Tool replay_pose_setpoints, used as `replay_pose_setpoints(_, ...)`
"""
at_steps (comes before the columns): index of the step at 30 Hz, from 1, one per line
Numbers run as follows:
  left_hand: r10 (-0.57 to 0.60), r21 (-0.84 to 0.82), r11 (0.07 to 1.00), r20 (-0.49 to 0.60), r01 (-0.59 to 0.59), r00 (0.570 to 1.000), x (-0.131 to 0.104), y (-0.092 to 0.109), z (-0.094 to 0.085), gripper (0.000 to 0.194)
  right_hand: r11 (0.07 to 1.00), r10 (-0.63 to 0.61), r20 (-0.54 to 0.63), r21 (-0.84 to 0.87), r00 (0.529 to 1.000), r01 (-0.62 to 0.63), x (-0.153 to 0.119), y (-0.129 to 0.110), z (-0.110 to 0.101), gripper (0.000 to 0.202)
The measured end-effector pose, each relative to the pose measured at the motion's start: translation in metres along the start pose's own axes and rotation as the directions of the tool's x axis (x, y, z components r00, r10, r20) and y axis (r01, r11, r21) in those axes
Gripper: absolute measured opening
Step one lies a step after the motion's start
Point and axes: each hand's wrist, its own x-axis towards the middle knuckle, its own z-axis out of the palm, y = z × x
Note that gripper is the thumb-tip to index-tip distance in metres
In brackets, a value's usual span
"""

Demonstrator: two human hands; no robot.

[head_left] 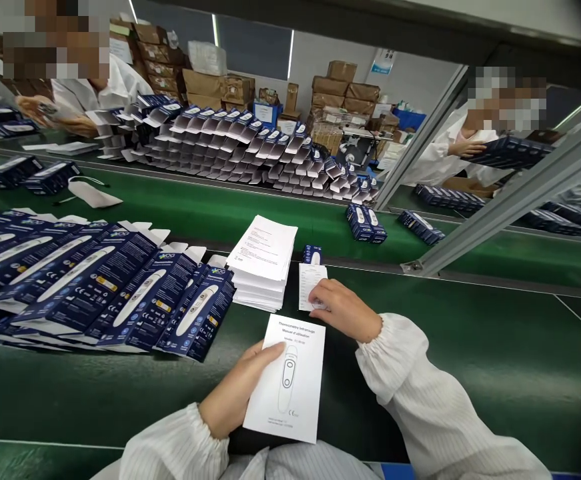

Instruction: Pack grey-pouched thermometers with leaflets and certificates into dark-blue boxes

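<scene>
Head view of a packing line. The left hand (237, 390) holds a booklet (286, 377) by its left edge, thumb on the cover and the other fingers hidden beneath; the cover, printed with a thermometer drawing, faces up, apparently so that the front can be read and kept square. The right hand (343, 308) rests on a small leaflet (311, 283) lying on the table (470, 347) just beyond the booklet; its fingers are curled and pressed together on the leaflet's lower right corner, seemingly pinching it, though the grip itself is hidden. A stack of sheets (265, 263) sits just left of the leaflet, within easy reach of either hand. A small blue box (313, 253) stands just behind the leaflet. Flattened blue cartons (95, 283) lie fanned in overlapping rows to the left, each offset so that one can be drawn off singly.

The table is dark green and smooth. Beyond it runs a brighter green conveyor (270, 213) carrying a white pouch (93, 193) and paired boxes (365, 223). Across the conveyor, opened cartons (250, 150) are banked in tiers. Two persons in white coats (120, 83) work on the far side. Brown cardboard cases (343, 83) are stacked against the rear wall. A slanted metal strut (510, 200) crosses the right of the view.
</scene>
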Motion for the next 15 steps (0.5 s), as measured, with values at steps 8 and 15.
replay_pose_setpoints(8, 0.013, -0.020, 1.000, 0.006, -0.013, 1.000, 0.004, -0.006, -0.002, 0.038, 0.995, 0.055, 0.077, 0.080, 0.995, -0.061, 0.004, 0.001, -0.008, 0.002)
replay_pose_setpoints(15, 0.052, -0.029, 0.998, -0.012, -0.052, 0.999, 0.011, -0.009, 0.008, 0.035, 0.993, 0.121, -0.149, 0.013, 0.981, -0.120, -0.003, -0.004, 0.003, 0.020)
